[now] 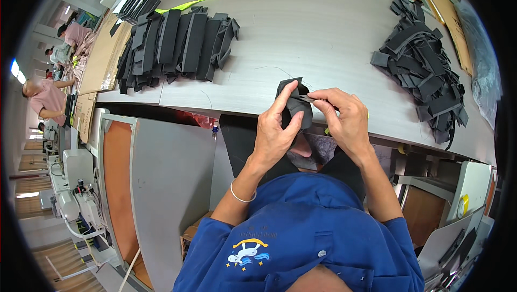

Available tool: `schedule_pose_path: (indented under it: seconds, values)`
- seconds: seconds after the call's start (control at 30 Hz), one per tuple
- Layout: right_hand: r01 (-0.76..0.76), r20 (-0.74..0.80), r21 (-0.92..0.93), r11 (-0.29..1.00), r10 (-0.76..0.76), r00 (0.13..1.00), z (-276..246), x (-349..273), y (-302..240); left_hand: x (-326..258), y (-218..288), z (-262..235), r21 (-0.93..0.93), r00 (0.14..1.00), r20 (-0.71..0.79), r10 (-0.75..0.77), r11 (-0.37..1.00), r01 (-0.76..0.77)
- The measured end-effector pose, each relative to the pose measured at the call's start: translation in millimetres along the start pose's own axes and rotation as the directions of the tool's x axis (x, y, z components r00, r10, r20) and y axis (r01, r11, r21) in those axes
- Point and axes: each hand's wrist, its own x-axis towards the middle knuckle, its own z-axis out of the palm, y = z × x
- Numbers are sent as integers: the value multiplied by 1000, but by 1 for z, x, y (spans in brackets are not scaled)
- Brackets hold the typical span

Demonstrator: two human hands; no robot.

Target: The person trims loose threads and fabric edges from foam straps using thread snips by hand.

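The left hand (274, 133) is closed around a small black fabric piece (295, 106), thumb on the near face and fingers wrapped behind it, holding it up just above the near edge of the grey table (323, 28). The right hand (344, 117) pinches together at the piece's upper right edge, forefinger and thumb pressed on a thin dark tip there; whether that tip is a tool or a strap end cannot be told. The grip appears meant to steady the piece in one hand while the other works on its edge. A thin bangle (240, 195) sits on the left wrist. One piece is in hand. On the table, well apart to the far left, lies a row of black pieces (177, 44), overlapped in a fairly orderly line, too many and too overlapped to count exactly; one yellow-green strip (195, 2) lies just beyond it. To the far right lies one loose heap of black pieces (425, 71), tangled, also beyond counting. The orderly row and the tangled heap suggest sorted and unsorted stock, kept on opposite sides. Other people (46, 95) sit at benches far left.
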Motion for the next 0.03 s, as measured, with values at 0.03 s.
schedule_pose_path:
  seconds: [0.03]
  values:
    - [-1, 16, 23, 1000, 1, 1000, -3, 0, -1, 1, 0, 0, 21, 1000, -5, 8, 1000, -8]
